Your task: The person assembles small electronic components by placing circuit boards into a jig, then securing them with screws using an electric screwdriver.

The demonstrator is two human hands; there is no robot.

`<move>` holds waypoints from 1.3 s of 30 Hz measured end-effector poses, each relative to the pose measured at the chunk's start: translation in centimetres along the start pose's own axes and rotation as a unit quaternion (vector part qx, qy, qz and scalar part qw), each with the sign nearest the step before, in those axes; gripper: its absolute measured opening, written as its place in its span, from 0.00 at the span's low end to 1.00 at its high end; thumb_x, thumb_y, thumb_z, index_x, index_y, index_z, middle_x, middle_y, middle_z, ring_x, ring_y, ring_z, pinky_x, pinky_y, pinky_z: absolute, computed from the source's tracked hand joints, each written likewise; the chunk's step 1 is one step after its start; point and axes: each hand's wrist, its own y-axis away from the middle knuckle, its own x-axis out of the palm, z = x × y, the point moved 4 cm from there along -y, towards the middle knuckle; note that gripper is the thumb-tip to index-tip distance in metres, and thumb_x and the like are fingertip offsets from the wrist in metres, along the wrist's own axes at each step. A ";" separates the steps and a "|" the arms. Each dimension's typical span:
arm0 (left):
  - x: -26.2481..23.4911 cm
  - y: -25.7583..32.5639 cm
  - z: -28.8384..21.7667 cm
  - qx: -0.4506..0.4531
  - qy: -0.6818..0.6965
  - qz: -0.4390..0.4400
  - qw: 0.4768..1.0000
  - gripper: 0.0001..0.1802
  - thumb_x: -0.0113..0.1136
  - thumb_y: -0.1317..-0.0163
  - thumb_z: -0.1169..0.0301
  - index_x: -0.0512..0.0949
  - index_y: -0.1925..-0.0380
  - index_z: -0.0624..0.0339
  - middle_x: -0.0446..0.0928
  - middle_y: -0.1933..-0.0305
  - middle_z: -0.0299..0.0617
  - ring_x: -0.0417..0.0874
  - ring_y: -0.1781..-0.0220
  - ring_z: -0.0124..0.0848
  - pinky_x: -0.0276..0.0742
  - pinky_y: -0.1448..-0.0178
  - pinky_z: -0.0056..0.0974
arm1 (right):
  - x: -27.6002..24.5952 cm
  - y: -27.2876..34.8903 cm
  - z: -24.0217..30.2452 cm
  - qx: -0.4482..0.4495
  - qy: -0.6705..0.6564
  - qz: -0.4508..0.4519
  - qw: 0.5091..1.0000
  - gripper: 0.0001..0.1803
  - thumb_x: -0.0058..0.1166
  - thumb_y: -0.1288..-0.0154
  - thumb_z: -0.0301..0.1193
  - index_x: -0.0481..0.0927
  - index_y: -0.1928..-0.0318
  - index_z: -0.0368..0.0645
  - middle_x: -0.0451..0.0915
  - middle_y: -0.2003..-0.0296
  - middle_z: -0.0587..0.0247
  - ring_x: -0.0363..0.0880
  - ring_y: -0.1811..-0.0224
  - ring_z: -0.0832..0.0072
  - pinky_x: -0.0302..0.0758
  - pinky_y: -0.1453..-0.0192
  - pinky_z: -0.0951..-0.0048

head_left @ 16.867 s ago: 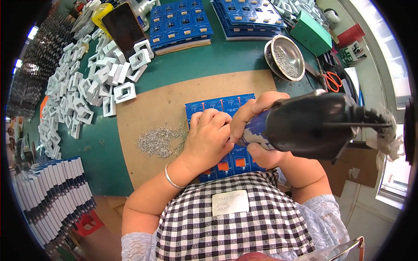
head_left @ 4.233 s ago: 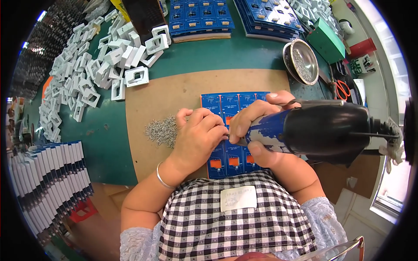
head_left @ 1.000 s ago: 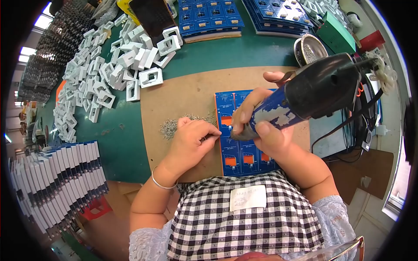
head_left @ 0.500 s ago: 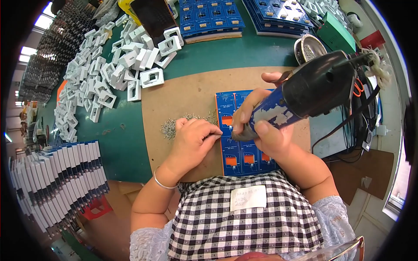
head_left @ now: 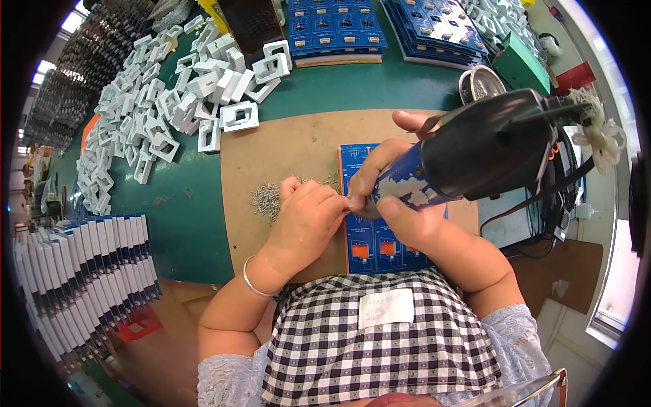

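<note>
My right hand is wrapped round an electric screwdriver with a black body and a chipped blue front part. The tool leans left, its nose low over the left side of a blue circuit board panel with orange showing in its openings. My left hand is closed in a pinch at the panel's left edge, fingertips right by the screwdriver's nose. Whatever lies between them is too small to make out. Behind my left hand a heap of small screws rests on the brown board. My right hand and the tool hide much of the panel.
White plastic frames are piled at the left on the green table. Stacks of blue boards stand at the back. A metal bowl sits at the back right, beside a green box. The tool's cable hangs at the right.
The screwdriver and my right hand have moved left, toward my left hand. My left fingertips have shifted slightly right and now meet the tool's nose. The whole view has shifted a little.
</note>
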 end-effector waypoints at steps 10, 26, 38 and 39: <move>0.1 0.0 0.6 0.015 0.029 -0.019 0.999 0.09 0.66 0.48 0.73 0.81 0.66 0.49 0.77 0.68 0.29 0.75 0.62 0.32 0.60 0.48 0.44 | 0.0 -0.1 0.0 -0.044 0.117 0.069 0.990 0.45 0.61 0.37 0.34 0.42 0.32 0.37 0.77 0.68 0.56 0.81 0.69 0.68 0.81 0.60 0.68; -1.7 -0.1 2.2 -0.044 0.100 -0.084 0.990 0.07 0.65 0.46 0.75 0.82 0.67 0.51 0.79 0.66 0.32 0.78 0.59 0.33 0.63 0.44 0.42 | 0.9 0.0 0.0 0.037 0.235 0.145 0.960 0.33 0.65 0.42 0.34 0.57 0.44 0.45 0.80 0.68 0.58 0.82 0.67 0.70 0.77 0.50 0.69; -2.1 0.1 2.9 -0.054 0.159 -0.141 0.976 0.11 0.65 0.48 0.78 0.81 0.63 0.54 0.79 0.67 0.35 0.79 0.61 0.35 0.68 0.48 0.40 | 1.5 -0.1 0.4 0.047 0.142 0.063 0.987 0.26 0.63 0.43 0.33 0.63 0.49 0.43 0.80 0.70 0.62 0.81 0.67 0.73 0.74 0.48 0.71; -2.2 0.1 2.9 -0.055 0.160 -0.142 0.975 0.11 0.65 0.48 0.78 0.81 0.63 0.54 0.79 0.67 0.35 0.79 0.61 0.35 0.68 0.48 0.40 | 1.4 -0.1 0.4 0.047 0.132 0.055 0.989 0.26 0.63 0.43 0.33 0.64 0.50 0.43 0.80 0.70 0.62 0.81 0.67 0.74 0.74 0.47 0.71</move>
